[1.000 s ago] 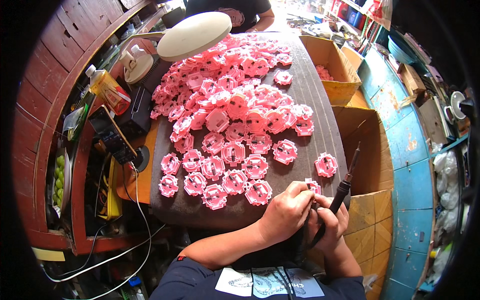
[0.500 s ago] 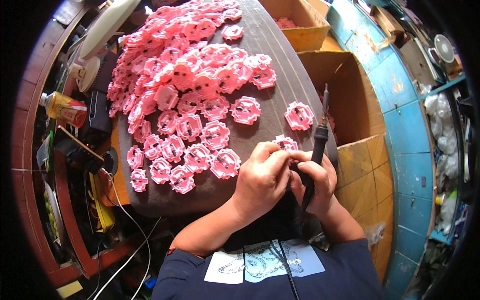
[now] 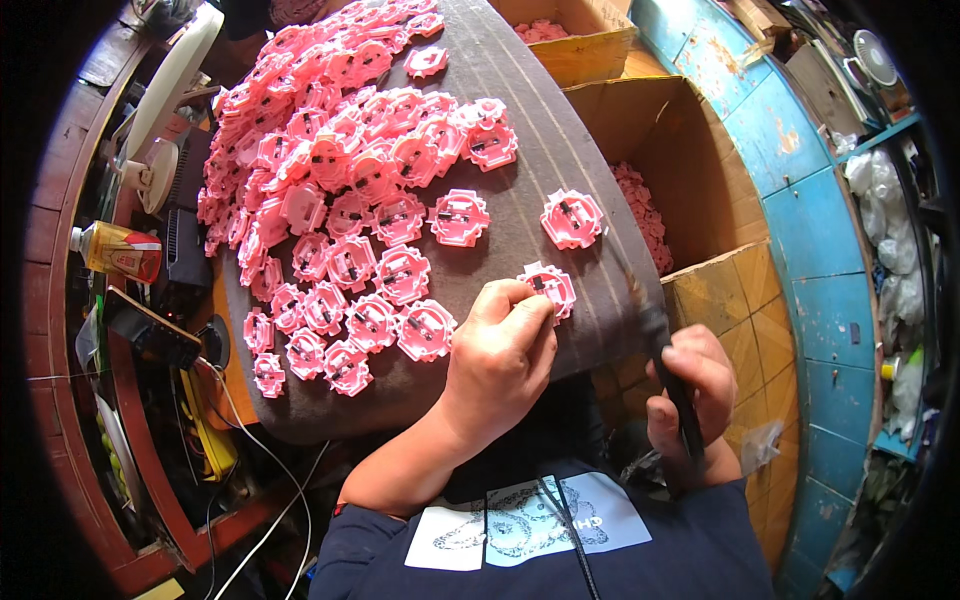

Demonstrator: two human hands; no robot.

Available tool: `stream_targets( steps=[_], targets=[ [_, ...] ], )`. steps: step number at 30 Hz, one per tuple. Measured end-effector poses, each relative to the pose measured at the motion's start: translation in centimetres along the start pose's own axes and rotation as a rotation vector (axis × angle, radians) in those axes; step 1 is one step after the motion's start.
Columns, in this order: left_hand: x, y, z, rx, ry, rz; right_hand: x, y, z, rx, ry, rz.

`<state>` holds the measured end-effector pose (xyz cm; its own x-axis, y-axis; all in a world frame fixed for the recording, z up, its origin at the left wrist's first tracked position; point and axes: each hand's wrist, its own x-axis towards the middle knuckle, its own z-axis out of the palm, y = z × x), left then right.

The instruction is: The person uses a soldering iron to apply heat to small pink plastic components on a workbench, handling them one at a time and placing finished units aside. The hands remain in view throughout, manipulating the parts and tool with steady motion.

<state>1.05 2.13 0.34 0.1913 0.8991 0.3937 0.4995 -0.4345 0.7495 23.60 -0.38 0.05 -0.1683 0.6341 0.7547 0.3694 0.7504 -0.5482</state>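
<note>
The thumb and forefinger of my left hand [image 3: 495,370] are pinched on a pink plastic piece [image 3: 558,292] near the front right of the grey padded worktop [image 3: 600,330]. To its right, my right hand [image 3: 700,390] grips a black soldering iron [image 3: 655,330]; the iron's upper end is smeared by motion. A single pink piece with a small black part [image 3: 570,218] lies above the one at my left hand. A dense heap of similar pieces [image 3: 330,160] covers the back and left, with several loose ones [image 3: 425,330] in front.
Two cardboard boxes [image 3: 700,130] [image 3: 590,60] with pink pieces stand right of the worktop, beside blue panelling [image 3: 825,330]. On the left are a white lamp [image 3: 175,70], a yellow bottle [image 3: 120,250], a phone on a stand [image 3: 150,330] and loose white cables [image 3: 250,420].
My right hand has moved right and down with the iron, away from my left hand, which stays pinched at the same piece. The view has tilted down since the earliest frame.
</note>
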Motion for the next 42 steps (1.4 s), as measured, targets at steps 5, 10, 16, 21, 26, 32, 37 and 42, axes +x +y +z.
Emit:
stream_targets(
  steps=[5, 10, 16, 21, 26, 32, 37, 42],
  targets=[
    [0.3, 0.5, -0.1, 0.057, -0.019, 0.052, 0.4, -1.4, -1.0, 0.048, -0.071, -0.002],
    [0.3, 0.8, -0.2, 0.073, -0.022, 0.023, 0.6, -1.5, -0.8, 0.090, -0.125, -0.003],
    [0.5, 1.0, -0.3, 0.073, -0.038, 0.013, 0.5, -1.6, -0.7, 0.104, -0.143, 0.001],
    [0.5, 1.0, -0.3, 0.068, -0.043, 0.004, 0.6, -1.7, -0.9, 0.093, -0.161, 0.003],
    [0.5, 1.0, -0.3, 0.077, -0.034, 0.018, 0.6, -1.8, -0.9, 0.093, -0.170, 0.012],
    [0.6, 1.0, -0.2, 0.073, -0.031, 0.015, 0.6, -1.9, -1.0, 0.076, -0.176, 0.001],
    [0.6, 1.2, -0.3, 0.090, -0.040, 0.014, 0.5, -1.8, -0.9, 0.077, -0.179, -0.002],
    [0.7, 1.1, -0.3, 0.101, -0.028, 0.025, 0.5, -1.9, -0.8, 0.072, -0.183, -0.007]
  ],
)
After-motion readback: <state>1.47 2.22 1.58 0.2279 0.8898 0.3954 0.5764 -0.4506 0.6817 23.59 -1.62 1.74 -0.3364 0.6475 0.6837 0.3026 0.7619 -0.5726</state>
